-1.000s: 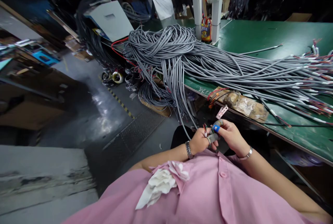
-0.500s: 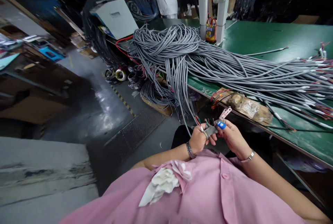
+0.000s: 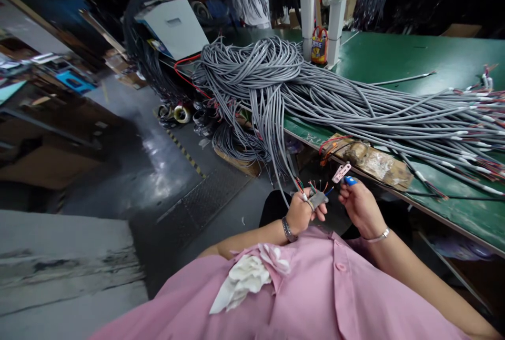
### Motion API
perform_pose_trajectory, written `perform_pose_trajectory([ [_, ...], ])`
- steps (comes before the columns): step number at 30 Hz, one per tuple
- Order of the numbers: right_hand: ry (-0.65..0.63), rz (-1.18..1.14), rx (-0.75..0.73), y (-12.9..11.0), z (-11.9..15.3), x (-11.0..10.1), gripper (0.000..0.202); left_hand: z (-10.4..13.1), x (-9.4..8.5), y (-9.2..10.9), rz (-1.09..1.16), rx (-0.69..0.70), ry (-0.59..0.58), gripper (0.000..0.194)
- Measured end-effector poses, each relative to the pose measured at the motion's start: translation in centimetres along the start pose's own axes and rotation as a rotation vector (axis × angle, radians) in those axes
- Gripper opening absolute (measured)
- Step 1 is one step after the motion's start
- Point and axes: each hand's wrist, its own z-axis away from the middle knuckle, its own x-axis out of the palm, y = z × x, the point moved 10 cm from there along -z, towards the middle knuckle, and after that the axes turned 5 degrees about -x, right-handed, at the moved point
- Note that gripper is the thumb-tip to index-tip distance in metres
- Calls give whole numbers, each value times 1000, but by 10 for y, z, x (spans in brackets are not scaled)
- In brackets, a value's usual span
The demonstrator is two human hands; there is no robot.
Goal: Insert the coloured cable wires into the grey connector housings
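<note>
My left hand (image 3: 300, 215) is closed around the end of a grey cable, with a flat grey piece (image 3: 317, 199) over the thumb that I cannot make out clearly. Thin coloured wires (image 3: 313, 186) fan out above it, a blue one reaching to the right. My right hand (image 3: 361, 208) is apart from the wires, its fingers curled together and a blue cover (image 3: 350, 181) on one fingertip. Anything between those fingers is hidden. Just left of the fingertip is a pink piece with holes (image 3: 341, 172), near the bench edge.
A big heap of grey cables (image 3: 252, 66) lies across the green bench (image 3: 402, 56), some hanging over the near edge. A taped wooden block (image 3: 379, 166) sits on that edge. White posts (image 3: 306, 8) rise behind, and a grey box (image 3: 173, 27) stands at the left.
My right hand has moved right, away from my left hand and the wires. The fanned wires now show more fully. Hanging cables have come in front of the person behind the bench.
</note>
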Motion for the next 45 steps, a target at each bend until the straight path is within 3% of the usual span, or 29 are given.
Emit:
perform_pose_trajectory([
  [4, -162, 40, 110, 12, 7, 5, 26, -2, -3, 2, 27, 26, 17, 33],
  [7, -283, 163, 88, 11, 15, 19, 25, -2, -1, 1, 13, 21, 8, 35],
  [11, -344, 310, 31, 6, 17, 36, 26, -2, 1, 3, -5, 47, -8, 36],
  [24, -286, 389, -71, 2, 17, 33, 21, -3, -2, -1, -39, 29, 11, 38],
  [29, -258, 250, 14, 13, 16, 33, 22, -3, -4, -3, -19, 27, 29, 38],
  [36, -320, 230, 114, 18, 18, 36, 28, -5, -17, -1, 50, 43, 114, 37],
  [45, -282, 256, 48, 16, 18, 33, 22, -6, -17, -2, 74, 43, 130, 34],
])
